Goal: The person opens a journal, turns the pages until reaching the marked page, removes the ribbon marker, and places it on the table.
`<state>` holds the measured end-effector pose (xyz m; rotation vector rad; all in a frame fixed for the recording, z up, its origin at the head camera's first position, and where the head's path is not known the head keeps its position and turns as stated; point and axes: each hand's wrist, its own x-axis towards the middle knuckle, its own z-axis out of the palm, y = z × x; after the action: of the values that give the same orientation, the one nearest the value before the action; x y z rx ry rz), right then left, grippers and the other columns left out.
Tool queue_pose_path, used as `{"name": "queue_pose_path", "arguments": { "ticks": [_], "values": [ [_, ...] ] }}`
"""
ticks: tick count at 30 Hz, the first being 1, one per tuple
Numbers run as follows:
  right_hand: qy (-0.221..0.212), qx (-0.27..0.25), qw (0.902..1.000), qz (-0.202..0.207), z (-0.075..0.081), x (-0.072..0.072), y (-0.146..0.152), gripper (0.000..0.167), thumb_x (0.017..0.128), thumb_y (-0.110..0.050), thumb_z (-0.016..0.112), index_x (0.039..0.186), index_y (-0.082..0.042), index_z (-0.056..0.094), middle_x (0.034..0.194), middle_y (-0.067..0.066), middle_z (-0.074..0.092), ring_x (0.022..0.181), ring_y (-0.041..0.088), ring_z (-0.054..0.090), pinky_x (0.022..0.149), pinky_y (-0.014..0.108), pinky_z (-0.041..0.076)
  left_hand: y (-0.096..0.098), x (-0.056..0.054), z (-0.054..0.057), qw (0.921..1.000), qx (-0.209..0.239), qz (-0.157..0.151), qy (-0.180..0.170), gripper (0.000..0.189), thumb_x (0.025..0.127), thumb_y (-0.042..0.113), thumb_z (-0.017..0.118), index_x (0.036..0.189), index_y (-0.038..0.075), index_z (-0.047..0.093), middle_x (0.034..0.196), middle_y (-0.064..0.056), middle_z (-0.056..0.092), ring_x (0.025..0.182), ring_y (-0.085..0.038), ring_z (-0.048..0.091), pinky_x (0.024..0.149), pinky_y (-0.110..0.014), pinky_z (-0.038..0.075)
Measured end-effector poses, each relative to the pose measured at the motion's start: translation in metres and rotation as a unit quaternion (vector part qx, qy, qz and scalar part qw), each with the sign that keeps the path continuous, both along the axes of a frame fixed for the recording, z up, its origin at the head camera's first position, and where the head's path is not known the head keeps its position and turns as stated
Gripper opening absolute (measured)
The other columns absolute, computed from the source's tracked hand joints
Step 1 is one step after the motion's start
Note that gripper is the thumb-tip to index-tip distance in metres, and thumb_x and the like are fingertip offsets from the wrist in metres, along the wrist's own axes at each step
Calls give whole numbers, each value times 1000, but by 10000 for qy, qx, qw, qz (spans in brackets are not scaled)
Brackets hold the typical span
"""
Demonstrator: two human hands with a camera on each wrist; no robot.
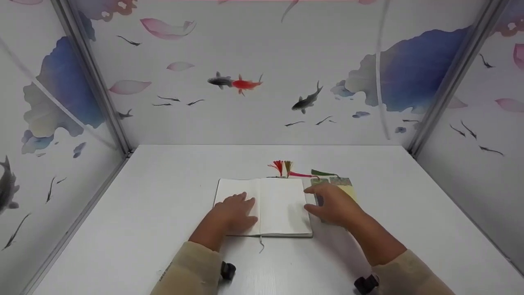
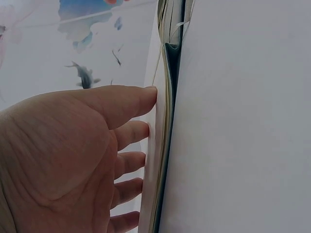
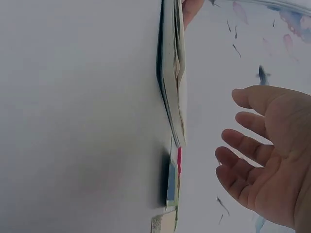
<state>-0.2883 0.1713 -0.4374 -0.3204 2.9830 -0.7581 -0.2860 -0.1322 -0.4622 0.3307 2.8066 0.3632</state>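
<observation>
An open notebook (image 1: 284, 207) with blank pages lies on the white table, its thin ribbon (image 1: 262, 245) trailing off the near edge. Spread over the left page is my left hand (image 1: 236, 211); in the left wrist view its fingertips (image 2: 151, 92) rest on the paper, fingers nearly straight. My right hand (image 1: 336, 205) hovers beside the right page's outer edge, above tasselled bookmarks (image 1: 347, 182) that it partly hides. The right wrist view shows that hand (image 3: 267, 155) raised off the table, fingers loosely bent, nothing in them.
Beyond the notebook lie a red tassel (image 1: 278, 166) and an olive tassel (image 1: 288, 166). A pink-red tassel (image 1: 301, 175) and a dark green tassel (image 1: 323, 172) lie above the bookmarks. Printed panels with fish (image 1: 305, 101) stand round the table's back and sides.
</observation>
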Motion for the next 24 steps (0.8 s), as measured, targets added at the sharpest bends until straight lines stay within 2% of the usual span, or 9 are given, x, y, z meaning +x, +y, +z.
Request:
{"name": "queue_pose_path", "arguments": {
  "ticks": [5,8,18,24],
  "values": [
    [193,444,9958,781,-3,6,-13,54,94,-32,83,145,-21,69,157,4,61,151,31,52,121,56,47,1,-1,-1,10000,-52,60,-1,70,106,51,55,169,25,36,180,-5,27,168,-32,24,135,-59,24],
    [119,508,9937,995,-6,8,-17,56,95,-34,82,148,-22,67,162,2,56,155,30,48,125,56,43,1,-2,-2,10000,-60,77,-16,71,106,52,55,169,26,35,180,-4,27,168,-31,23,135,-58,24],
    [-322,412,9925,1106,-17,10,-24,55,96,-32,80,149,-25,66,164,-2,54,158,29,44,128,57,38,0,-5,-2,10000,-72,-9,-41,70,107,52,54,169,26,35,180,-5,26,168,-31,22,135,-58,24],
    [-452,448,9915,1133,-24,7,-25,49,94,-30,84,141,-23,72,159,-1,60,155,29,49,127,55,41,-1,-4,-3,10000,-82,-19,-37,71,107,52,55,169,25,35,180,-5,26,168,-32,23,134,-58,24]
  ]
}}
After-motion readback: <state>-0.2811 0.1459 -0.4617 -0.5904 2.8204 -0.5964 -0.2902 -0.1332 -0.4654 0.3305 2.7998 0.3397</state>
